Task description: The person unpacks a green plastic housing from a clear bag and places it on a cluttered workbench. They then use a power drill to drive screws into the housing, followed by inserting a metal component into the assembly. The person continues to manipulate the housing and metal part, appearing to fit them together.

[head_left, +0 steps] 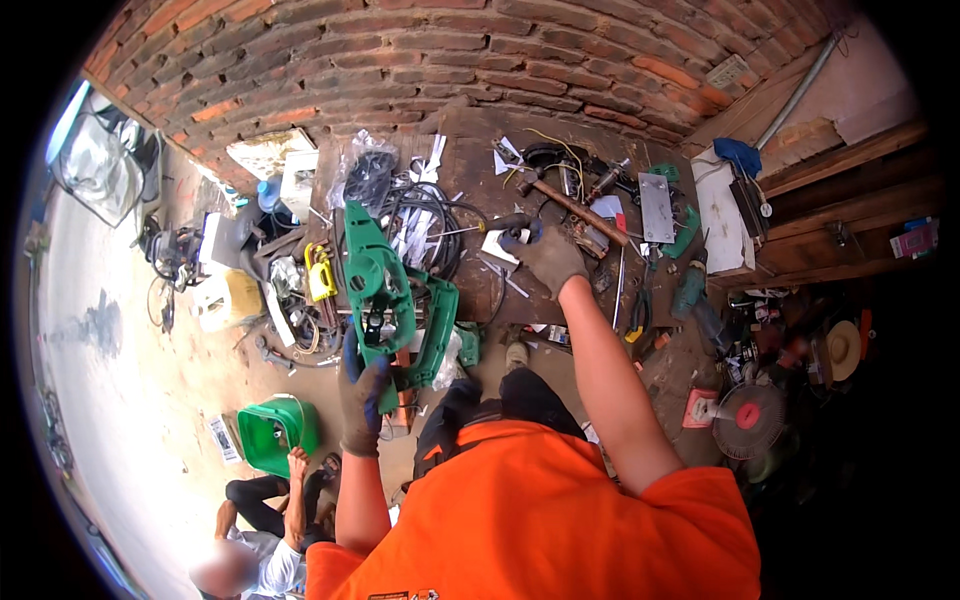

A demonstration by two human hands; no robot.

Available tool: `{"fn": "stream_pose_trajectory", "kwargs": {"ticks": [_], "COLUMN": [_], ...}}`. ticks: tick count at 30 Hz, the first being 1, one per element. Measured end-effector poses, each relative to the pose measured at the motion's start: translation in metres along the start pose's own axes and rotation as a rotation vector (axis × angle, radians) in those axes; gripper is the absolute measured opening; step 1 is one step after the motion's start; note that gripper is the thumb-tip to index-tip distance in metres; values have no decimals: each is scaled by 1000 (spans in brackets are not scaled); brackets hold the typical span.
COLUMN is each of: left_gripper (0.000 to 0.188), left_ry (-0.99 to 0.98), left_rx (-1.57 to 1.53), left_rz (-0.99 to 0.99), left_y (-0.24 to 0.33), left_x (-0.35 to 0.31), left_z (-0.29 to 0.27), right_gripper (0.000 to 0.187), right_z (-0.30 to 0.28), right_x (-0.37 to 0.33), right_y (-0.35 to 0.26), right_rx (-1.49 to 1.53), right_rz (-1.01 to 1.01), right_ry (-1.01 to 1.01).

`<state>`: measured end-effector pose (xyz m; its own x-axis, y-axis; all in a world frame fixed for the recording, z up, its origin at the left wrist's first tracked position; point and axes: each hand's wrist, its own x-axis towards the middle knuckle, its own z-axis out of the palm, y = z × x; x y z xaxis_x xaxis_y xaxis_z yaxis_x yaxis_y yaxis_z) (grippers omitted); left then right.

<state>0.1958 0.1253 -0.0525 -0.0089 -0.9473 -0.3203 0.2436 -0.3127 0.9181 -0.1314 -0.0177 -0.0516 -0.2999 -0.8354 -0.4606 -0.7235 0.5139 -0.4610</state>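
The green plastic power-tool housing (378,290) is a long moulded shell with a narrow upper end, a wider middle with a dark opening where inner parts show, and a looped handle section of the same green just beside it on the right. Its long axis runs roughly from the near edge of the bench toward the brick wall (450,60), leaning a little left at the top, so the narrow end points at the wall and the broad end points back toward the person. It stands at the near left part of the dark wooden bench (470,160), its lower end over the bench's near edge.

The left hand (362,390), in a dark glove, is closed around the lower end of the housing and holds it up. The right hand (548,258), also gloved, reaches further in, toward the middle of the bench, and its fingers are curled around a dark-handled tool (508,222) whose thin shaft points left; the grip looks closed.

Black coiled cables (425,215) lie just behind the housing. A wooden-handled hammer (575,207) lies at a slant right of the right hand, near a grey metal plate (656,207). A green bucket (277,432) stands on the floor below the bench's left end.
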Motion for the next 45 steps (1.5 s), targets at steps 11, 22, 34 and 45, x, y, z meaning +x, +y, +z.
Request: {"fn": "stream_pose_trajectory", "kwargs": {"ticks": [11, 22, 34, 45], "left_gripper": [57, 68, 47, 29], "left_ry": [-10, 317, -295, -194], "left_rx": [375, 1034, 42, -15], "left_rz": [251, 444, -260, -51], "left_y": [-55, 10, -106, -78], "left_x": [108, 84, 136, 110], "left_z": [-14, 50, 130, 128], "right_gripper": [52, 30, 33, 32], "right_z": [76, 95, 90, 34], "right_x": [0, 26, -10, -34], "right_y": [27, 62, 90, 102], "right_rx": [-144, -364, -7, 514], "right_rz": [-79, -486, -519, -484], "right_ry": [165, 195, 67, 50]}}
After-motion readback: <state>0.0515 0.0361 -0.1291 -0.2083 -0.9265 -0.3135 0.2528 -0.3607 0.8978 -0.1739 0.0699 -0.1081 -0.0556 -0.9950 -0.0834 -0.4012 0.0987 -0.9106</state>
